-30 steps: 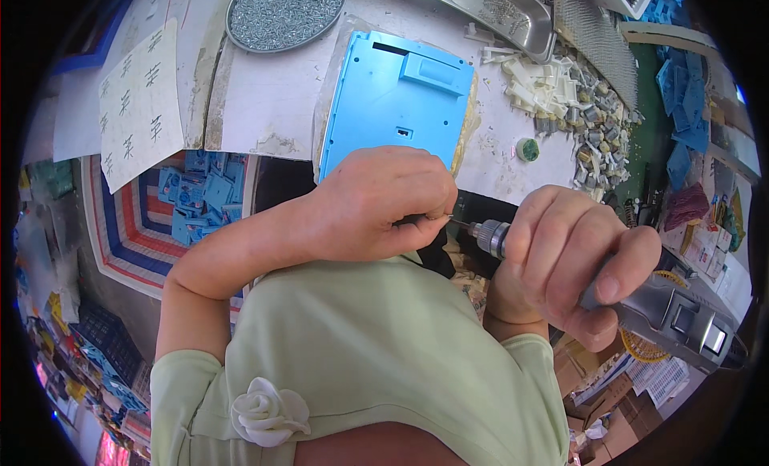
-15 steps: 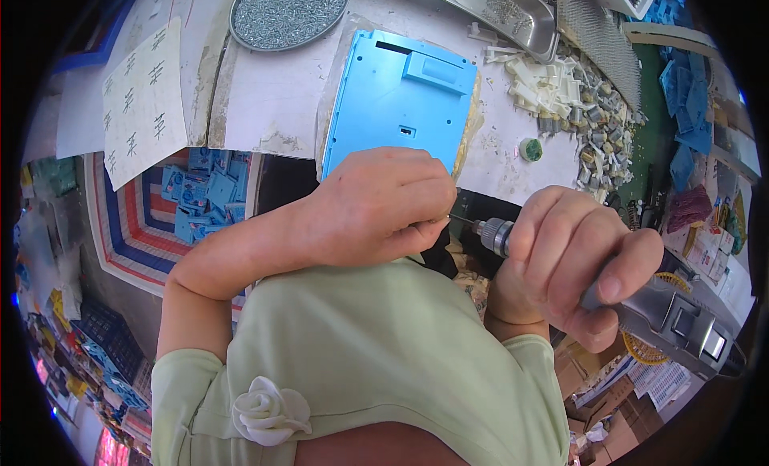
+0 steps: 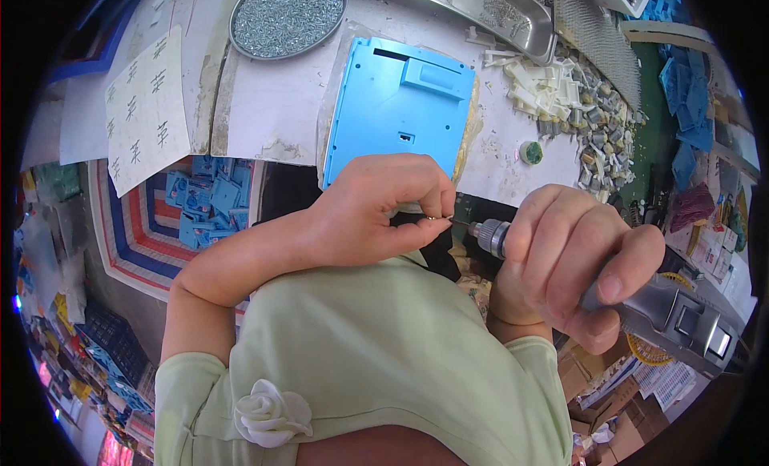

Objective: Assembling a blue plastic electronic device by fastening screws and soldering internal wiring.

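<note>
My right hand (image 3: 573, 258) grips a grey electric screwdriver (image 3: 673, 314), its metal chuck (image 3: 490, 235) and thin bit turned left toward my other hand. Thumb and forefinger of my left hand (image 3: 392, 202) pinch a small shiny screw (image 3: 433, 218) at the bit's tip; the fingers hide part of it. Just beyond the left hand, a flat light-blue plastic housing (image 3: 376, 106) lies on the table, with a raised block, a slot and small holes facing up. The knuckles cover its near edge.
A round tray of screws (image 3: 287, 22) and a long metal tray (image 3: 513, 26) stand at the back. White plastic parts (image 3: 541, 86) and small metal motors (image 3: 597, 142) are heaped right, near a green round piece (image 3: 530, 152). Blue parts (image 3: 212, 194) fill a striped bag.
My left hand has shifted slightly and its fingers have opened out, so the pinched screw now shows. The screwdriver has moved a little to the left.
</note>
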`<action>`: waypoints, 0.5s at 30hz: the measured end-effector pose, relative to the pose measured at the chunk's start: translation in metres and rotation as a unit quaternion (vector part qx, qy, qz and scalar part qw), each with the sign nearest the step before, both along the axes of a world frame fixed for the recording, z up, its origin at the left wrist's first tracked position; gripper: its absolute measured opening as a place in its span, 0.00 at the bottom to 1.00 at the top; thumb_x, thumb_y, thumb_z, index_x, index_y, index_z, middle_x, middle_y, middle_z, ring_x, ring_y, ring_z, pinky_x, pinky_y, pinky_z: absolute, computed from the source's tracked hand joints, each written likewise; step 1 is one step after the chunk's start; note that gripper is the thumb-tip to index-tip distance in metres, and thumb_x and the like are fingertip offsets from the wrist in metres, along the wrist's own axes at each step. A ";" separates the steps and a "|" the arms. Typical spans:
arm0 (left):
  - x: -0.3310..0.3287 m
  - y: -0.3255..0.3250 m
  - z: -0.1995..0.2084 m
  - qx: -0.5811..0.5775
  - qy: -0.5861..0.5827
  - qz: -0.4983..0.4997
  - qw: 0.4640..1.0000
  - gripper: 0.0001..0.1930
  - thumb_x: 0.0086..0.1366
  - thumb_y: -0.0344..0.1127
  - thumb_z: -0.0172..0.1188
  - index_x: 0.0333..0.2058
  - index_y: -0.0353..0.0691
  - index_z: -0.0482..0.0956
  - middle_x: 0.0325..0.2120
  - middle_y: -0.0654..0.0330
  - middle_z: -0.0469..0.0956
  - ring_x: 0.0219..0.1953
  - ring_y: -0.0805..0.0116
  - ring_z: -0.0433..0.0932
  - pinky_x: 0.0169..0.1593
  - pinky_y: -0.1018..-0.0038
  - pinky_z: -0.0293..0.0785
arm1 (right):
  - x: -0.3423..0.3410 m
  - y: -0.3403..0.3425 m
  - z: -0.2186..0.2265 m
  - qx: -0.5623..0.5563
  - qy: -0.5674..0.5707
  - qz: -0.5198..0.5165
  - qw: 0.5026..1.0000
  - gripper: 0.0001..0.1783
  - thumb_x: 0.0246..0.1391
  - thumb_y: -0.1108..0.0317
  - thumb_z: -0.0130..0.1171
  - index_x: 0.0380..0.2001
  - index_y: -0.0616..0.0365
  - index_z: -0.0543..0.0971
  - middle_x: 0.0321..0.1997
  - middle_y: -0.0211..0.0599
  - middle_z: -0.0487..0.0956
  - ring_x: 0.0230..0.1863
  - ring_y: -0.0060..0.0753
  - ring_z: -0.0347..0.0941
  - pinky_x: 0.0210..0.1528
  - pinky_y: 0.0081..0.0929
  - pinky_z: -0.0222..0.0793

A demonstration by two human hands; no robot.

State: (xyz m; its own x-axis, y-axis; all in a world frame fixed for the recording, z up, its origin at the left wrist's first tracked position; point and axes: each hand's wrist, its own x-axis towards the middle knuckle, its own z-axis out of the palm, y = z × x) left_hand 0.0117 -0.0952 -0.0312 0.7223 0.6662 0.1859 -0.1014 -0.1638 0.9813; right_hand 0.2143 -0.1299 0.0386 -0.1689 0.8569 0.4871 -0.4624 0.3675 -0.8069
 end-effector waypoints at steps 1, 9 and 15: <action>0.000 0.000 -0.001 0.005 -0.003 0.000 1.000 0.10 0.55 0.19 0.68 0.28 0.38 0.75 0.33 0.57 0.82 0.32 0.62 0.81 0.35 0.71 0.76 | -0.002 -0.002 0.000 -0.003 0.007 -0.009 1.000 0.15 0.59 0.59 0.68 0.40 0.47 0.71 0.19 0.18 0.75 0.15 0.16 0.68 0.20 0.19 0.66; -0.005 0.005 0.000 0.050 -0.025 -0.042 0.998 0.11 0.55 0.21 0.69 0.26 0.39 0.74 0.32 0.58 0.82 0.32 0.61 0.81 0.34 0.71 0.76 | -0.007 0.002 0.002 -0.004 0.020 0.025 0.999 0.15 0.61 0.59 0.67 0.40 0.48 0.71 0.17 0.20 0.74 0.13 0.19 0.67 0.17 0.20 0.64; -0.007 0.010 -0.005 -0.002 -0.059 -0.086 0.995 0.10 0.58 0.21 0.68 0.26 0.39 0.74 0.32 0.57 0.82 0.33 0.64 0.81 0.36 0.70 0.76 | -0.009 -0.002 0.003 -0.019 0.031 0.041 0.998 0.14 0.62 0.58 0.67 0.41 0.48 0.72 0.17 0.20 0.74 0.13 0.19 0.68 0.17 0.20 0.64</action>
